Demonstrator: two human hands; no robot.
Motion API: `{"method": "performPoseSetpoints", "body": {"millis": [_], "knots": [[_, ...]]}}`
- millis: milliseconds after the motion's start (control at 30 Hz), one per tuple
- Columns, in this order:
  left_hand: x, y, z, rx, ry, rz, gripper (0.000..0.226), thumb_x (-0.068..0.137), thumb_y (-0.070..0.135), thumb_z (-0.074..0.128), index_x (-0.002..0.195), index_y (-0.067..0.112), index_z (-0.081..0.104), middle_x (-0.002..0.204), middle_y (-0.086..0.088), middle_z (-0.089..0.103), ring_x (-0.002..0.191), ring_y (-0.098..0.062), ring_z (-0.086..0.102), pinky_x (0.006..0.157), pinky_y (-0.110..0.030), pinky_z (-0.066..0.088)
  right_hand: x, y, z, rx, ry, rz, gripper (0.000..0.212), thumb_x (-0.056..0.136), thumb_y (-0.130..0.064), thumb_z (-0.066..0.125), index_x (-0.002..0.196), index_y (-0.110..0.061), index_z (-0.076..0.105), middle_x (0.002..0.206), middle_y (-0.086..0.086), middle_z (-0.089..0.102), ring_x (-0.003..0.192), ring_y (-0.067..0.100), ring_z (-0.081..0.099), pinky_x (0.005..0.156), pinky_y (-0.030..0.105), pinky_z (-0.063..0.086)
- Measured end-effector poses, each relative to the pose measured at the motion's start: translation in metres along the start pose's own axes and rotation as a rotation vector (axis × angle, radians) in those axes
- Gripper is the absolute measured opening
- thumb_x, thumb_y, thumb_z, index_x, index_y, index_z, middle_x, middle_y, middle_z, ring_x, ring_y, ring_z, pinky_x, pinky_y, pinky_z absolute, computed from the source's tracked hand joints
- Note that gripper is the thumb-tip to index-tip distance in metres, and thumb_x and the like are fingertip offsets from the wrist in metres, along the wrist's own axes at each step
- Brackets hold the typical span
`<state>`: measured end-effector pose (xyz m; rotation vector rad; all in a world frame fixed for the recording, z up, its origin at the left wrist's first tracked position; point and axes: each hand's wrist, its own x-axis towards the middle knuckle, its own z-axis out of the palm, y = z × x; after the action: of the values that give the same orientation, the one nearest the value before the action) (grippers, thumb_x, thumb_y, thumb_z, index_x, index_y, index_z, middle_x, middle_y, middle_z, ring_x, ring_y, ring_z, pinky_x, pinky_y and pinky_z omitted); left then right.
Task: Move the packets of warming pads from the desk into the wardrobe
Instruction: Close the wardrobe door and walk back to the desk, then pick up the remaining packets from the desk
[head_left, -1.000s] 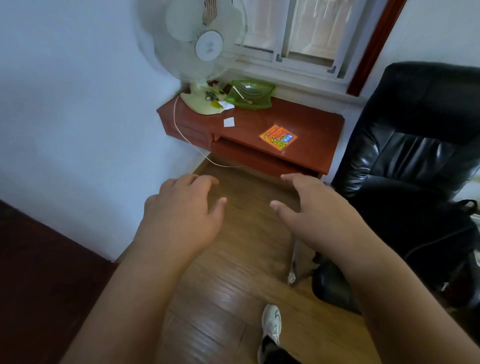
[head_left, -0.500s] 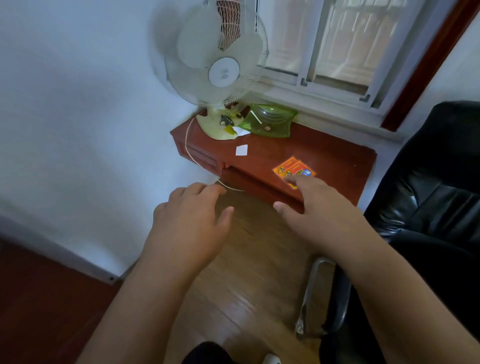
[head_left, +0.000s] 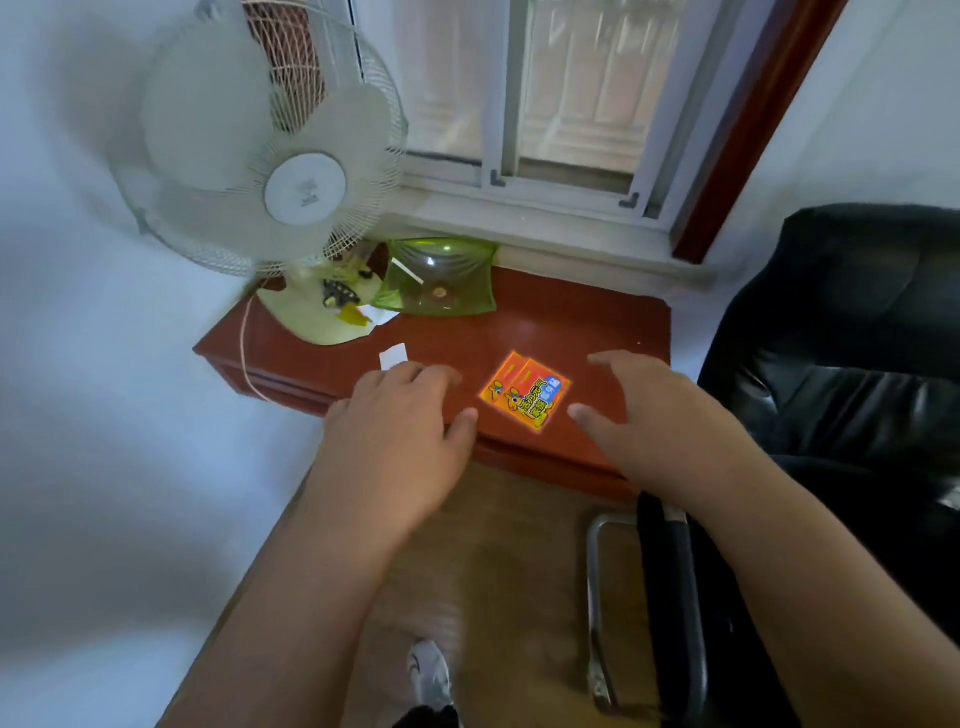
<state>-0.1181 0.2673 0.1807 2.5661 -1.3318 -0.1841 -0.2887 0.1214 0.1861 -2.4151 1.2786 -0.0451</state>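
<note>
Head view: reach phase, nothing lifted yet. Packets of warming pads (head_left: 525, 391), orange, overlapping in a small flat stack, lie on the desk (head_left: 597, 322) near its front edge, toward the right half. Left hand (head_left: 400, 441) hovers over the front edge just left of the stack, fingers relaxed and spread, empty. Right hand (head_left: 644, 410) hovers just right of it, fingers apart, thumb pointing toward the packets, also empty. Stack sits between the two hands, near both; contact not evident. Next move, by my reading: close in, slide fingertips under the thin edges or pinch the stack, lift all together. Wardrobe not in view. Fan (head_left: 270, 171) and green dish (head_left: 439, 278) stand along the back edge, well apart from the packets.
</note>
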Motion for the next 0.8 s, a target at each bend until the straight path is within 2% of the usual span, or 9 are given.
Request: {"method": "performPoseSetpoints", "body": {"millis": [167, 333, 433, 633, 800], "knots": [[0.072, -0.016, 0.003, 0.015, -0.021, 0.097, 0.045, 0.099, 0.053, 0.053, 0.14, 0.036, 0.057, 0.139, 0.007, 0.061, 0.13, -0.026, 0.053, 0.097, -0.046, 0.047, 0.038, -0.009, 0.009, 0.047, 0.039, 0.121, 0.064, 0.095, -0.056, 0.063, 0.152, -0.037, 0.042, 0.154, -0.002, 0.053, 0.135, 0.026, 0.057, 0.108, 0.052, 0.049], [0.118, -0.017, 0.02, 0.015, -0.1, 0.15, 0.044, 0.1, 0.053, 0.053, 0.141, 0.035, 0.056, 0.14, 0.006, 0.059, 0.132, -0.025, 0.052, 0.098, -0.045, 0.046, 0.067, 0.008, 0.027, 0.057, -0.072, 0.246, 0.065, 0.095, -0.055, 0.063, 0.153, -0.033, 0.042, 0.151, 0.002, 0.056, 0.13, 0.028, 0.061, 0.107, 0.052, 0.051], [0.141, -0.014, 0.036, 0.033, -0.145, 0.161, 0.045, 0.1, 0.052, 0.053, 0.142, 0.035, 0.054, 0.141, 0.007, 0.057, 0.132, -0.023, 0.051, 0.097, -0.042, 0.045, 0.095, 0.021, 0.033, 0.073, -0.081, 0.294, 0.066, 0.096, -0.054, 0.063, 0.154, -0.032, 0.042, 0.152, 0.002, 0.055, 0.131, 0.027, 0.06, 0.107, 0.052, 0.051], [0.189, -0.006, 0.05, 0.062, -0.124, 0.118, 0.043, 0.098, 0.047, 0.057, 0.138, 0.031, 0.059, 0.136, 0.003, 0.061, 0.129, -0.025, 0.055, 0.098, -0.044, 0.049, 0.165, 0.034, 0.035, 0.099, -0.083, 0.226, 0.069, 0.096, -0.051, 0.066, 0.156, -0.03, 0.04, 0.158, 0.004, 0.051, 0.135, 0.029, 0.058, 0.109, 0.054, 0.05], [0.229, -0.001, 0.062, 0.047, -0.104, 0.052, 0.041, 0.098, 0.045, 0.058, 0.135, 0.029, 0.061, 0.135, 0.002, 0.063, 0.128, -0.026, 0.055, 0.097, -0.045, 0.05, 0.211, 0.047, 0.034, 0.102, -0.049, 0.152, 0.067, 0.095, -0.052, 0.065, 0.154, -0.03, 0.043, 0.153, 0.003, 0.055, 0.131, 0.029, 0.06, 0.108, 0.052, 0.05]]}}
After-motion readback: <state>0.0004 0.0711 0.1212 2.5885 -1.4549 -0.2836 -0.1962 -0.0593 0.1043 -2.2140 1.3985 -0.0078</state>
